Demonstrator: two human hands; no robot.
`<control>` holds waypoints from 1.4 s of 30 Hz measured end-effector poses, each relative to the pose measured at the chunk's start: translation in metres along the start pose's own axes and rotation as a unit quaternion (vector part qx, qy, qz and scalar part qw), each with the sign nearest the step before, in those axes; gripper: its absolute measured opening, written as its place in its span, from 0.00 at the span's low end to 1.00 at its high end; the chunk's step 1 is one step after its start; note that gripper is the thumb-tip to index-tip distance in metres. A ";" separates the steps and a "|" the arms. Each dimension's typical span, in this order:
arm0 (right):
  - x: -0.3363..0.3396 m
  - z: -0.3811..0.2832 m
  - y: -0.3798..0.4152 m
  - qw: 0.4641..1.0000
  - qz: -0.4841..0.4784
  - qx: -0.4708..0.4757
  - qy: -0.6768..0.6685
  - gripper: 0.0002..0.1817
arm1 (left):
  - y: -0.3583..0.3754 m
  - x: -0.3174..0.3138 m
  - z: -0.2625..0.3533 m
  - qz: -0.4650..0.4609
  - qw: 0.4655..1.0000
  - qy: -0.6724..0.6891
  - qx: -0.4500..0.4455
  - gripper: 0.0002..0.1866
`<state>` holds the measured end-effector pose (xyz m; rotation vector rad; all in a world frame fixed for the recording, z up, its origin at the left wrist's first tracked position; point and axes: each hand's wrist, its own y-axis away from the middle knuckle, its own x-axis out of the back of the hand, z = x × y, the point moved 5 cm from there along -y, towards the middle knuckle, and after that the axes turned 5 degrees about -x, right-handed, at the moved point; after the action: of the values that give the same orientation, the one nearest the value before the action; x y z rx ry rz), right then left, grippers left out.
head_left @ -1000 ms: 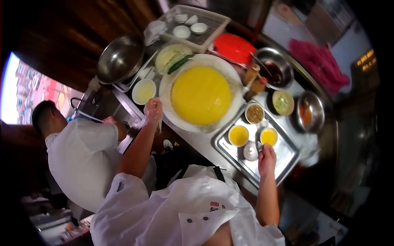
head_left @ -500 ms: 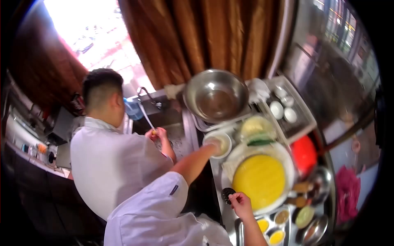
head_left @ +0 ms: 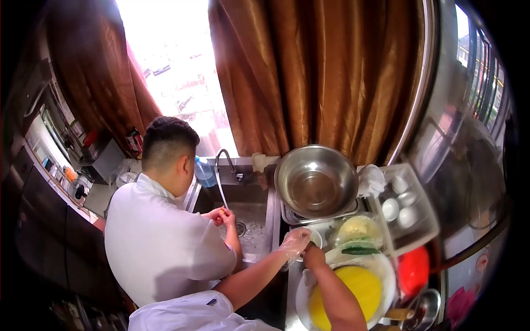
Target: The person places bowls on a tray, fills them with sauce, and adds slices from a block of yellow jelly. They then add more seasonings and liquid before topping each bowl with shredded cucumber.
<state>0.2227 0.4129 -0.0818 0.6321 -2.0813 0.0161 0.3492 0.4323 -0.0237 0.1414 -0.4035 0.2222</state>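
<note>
My left hand (head_left: pixel 297 241), in a clear plastic glove, is closed over the white bowl (head_left: pixel 316 237). Just to its right, my right hand (head_left: pixel 313 258) is closed against it at the bowl's near rim, seen from the back. Whatever lies between the fingers is hidden, as is most of the bowl's inside. Below my right forearm stands a wide white basin (head_left: pixel 390 281) holding a flat yellow layer (head_left: pixel 353 292). Behind that basin sits a plastic-wrapped pale mass (head_left: pixel 359 229) with a green item (head_left: pixel 360 250) at its front.
A co-worker in white (head_left: pixel 165 243) stands at the left, both hands under the tap (head_left: pixel 225 160) over the sink (head_left: pixel 256 220). A large steel bowl (head_left: pixel 316 182) is behind my hands. On the right are a crate (head_left: pixel 419 226) with white cups, a red object (head_left: pixel 413 270) and a steel bowl (head_left: pixel 428 309).
My right hand, which held a dark round thing beside the basin, has moved up to my left hand at the white bowl. The dark thing is out of sight. The view has shifted.
</note>
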 end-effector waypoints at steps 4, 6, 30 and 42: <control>-0.038 0.013 -0.034 0.989 -0.076 0.005 0.124 0.14 | 0.009 -0.002 -0.007 -0.012 1.000 0.022 0.015 0.16; -0.052 0.020 -0.043 0.979 -0.107 0.018 0.174 0.15 | 0.012 0.001 -0.007 0.003 0.999 -0.024 -0.034 0.16; 0.002 0.037 0.097 0.761 0.229 -0.175 -0.581 0.13 | 0.017 -0.048 -0.020 -0.207 0.968 -0.139 -0.021 0.20; 0.135 0.167 0.187 0.792 0.440 -0.318 -0.277 0.15 | 0.014 -0.280 0.060 -0.346 0.906 -0.048 -0.239 0.17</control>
<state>-0.0496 0.4747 -0.0269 -0.8757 -2.5428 -0.3643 0.0728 0.3826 -0.0802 -0.1936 -0.4720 -0.5894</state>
